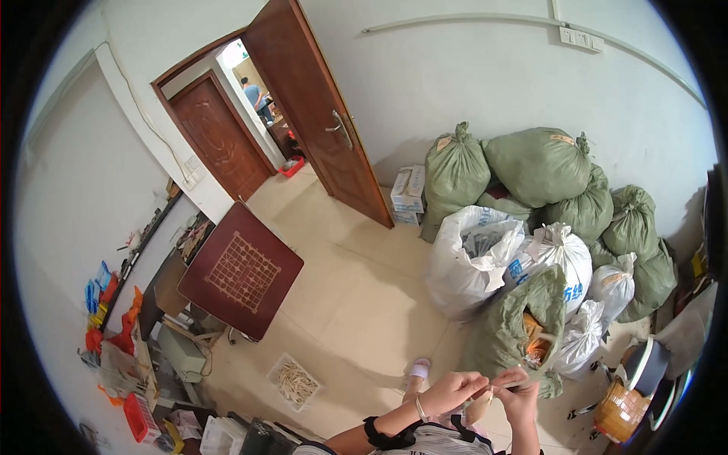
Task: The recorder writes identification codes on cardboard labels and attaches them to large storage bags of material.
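Near the lower edge of the head view, my left hand and my right hand meet fingertip to fingertip. Both are closed in a pinch. A small, thin, pale thing shows at the fingers of my right hand, too small to name. What my left fingers pinch is hidden. Just beyond my hands stands an open green woven sack with orange material inside. A clear plastic tub of pale thin sticks rests on the floor to the left.
Full green sacks and white sacks pile against the wall at right. A dark red table with a printed board grid stands left. Beyond is an open brown door; a person is in the far room. A wheeled chair stands right.
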`<control>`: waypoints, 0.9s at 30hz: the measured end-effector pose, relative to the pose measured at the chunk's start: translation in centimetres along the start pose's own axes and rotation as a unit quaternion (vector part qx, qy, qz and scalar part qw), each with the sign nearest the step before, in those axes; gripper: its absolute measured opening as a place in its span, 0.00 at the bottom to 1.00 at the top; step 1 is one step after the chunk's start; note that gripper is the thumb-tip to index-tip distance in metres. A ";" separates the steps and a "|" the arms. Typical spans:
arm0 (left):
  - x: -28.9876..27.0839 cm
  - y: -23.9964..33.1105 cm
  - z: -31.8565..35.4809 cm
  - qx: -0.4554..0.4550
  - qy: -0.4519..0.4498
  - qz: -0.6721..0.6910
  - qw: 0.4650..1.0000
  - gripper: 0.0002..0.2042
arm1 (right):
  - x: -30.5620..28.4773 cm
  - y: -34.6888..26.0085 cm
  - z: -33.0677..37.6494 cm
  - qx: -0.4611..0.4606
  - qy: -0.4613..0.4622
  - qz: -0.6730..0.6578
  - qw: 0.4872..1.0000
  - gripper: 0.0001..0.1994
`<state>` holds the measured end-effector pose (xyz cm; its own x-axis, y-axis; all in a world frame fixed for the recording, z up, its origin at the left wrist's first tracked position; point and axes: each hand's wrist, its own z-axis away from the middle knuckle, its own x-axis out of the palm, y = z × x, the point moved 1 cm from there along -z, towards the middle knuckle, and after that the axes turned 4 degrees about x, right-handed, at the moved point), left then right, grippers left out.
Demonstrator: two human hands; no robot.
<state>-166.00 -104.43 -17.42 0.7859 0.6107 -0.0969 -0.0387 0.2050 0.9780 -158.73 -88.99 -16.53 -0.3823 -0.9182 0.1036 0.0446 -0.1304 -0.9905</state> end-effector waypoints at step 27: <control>-25.0 0.1 -8.4 0.180 0.072 -0.173 0.966 0.12 | 14.8 2.4 -17.5 0.179 0.025 -0.256 0.950 0.09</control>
<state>-190.84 -113.24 -16.47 0.6182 0.6584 -0.4294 0.4490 0.1526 0.8804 -180.47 -96.37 -18.93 -0.4810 -0.6828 0.5499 0.1483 -0.6816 -0.7165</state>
